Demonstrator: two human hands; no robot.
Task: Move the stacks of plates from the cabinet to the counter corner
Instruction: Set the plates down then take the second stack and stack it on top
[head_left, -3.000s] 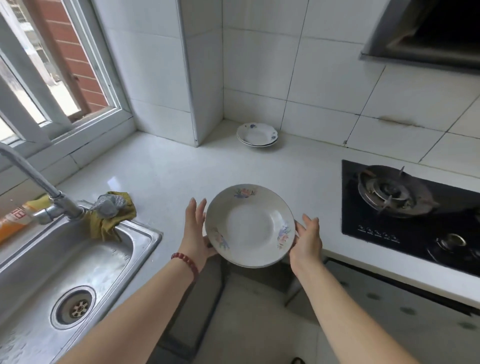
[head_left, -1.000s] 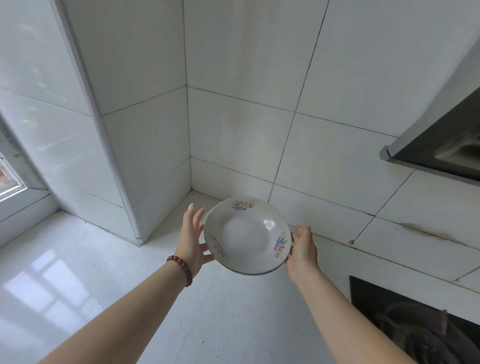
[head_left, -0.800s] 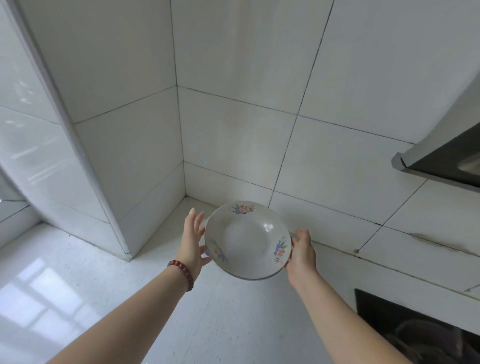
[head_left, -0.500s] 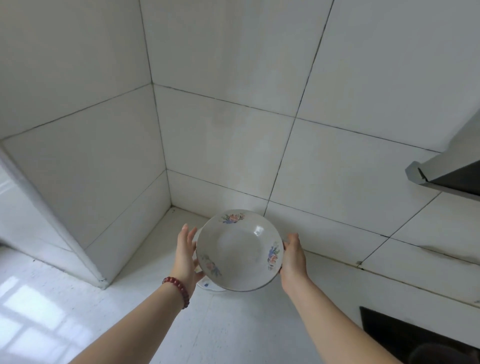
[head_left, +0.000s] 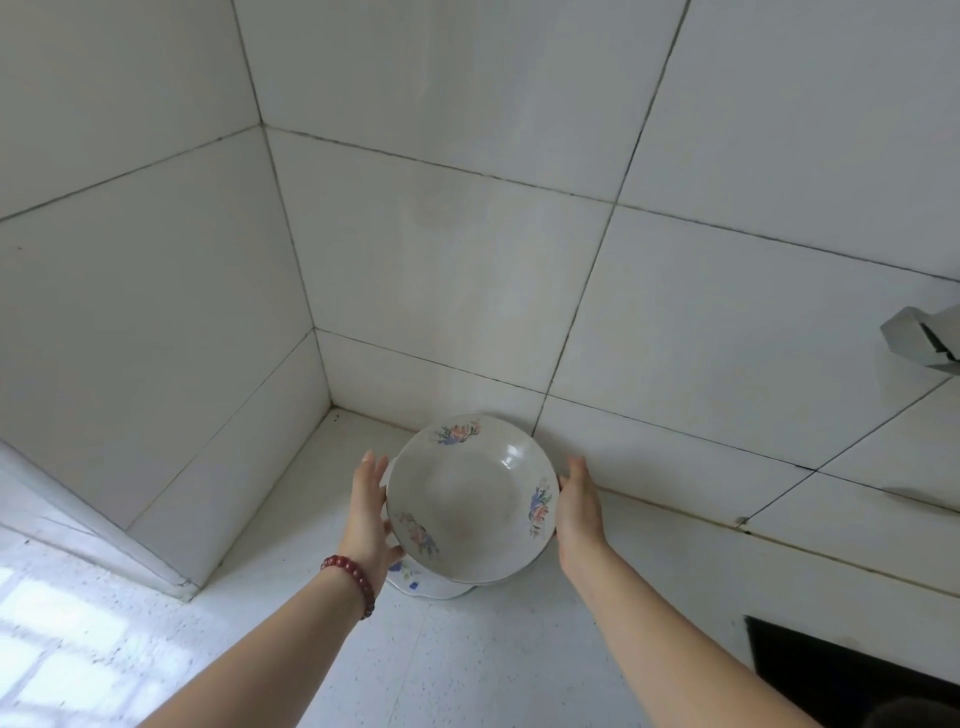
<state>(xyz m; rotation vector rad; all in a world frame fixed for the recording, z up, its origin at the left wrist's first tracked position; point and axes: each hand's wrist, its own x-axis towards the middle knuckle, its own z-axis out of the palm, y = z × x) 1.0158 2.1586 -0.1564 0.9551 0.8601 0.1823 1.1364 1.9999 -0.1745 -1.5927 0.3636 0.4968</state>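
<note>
Both hands, left (head_left: 370, 512) and right (head_left: 577, 506), grasp floral plate (head_left: 470, 496) at opposite rims, level above corner stack (head_left: 428, 584) on table (head_left: 467, 665), likely for centred stacking.

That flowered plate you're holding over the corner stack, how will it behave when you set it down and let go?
The flowered plate looks like glazed ceramic, so probably rigid, chip-prone and somewhat slick; the left hand and right hand hold it only by opposite rim edges. It is tilted above the plates on the counter, so it may clack or slide unless levelled first.
</note>
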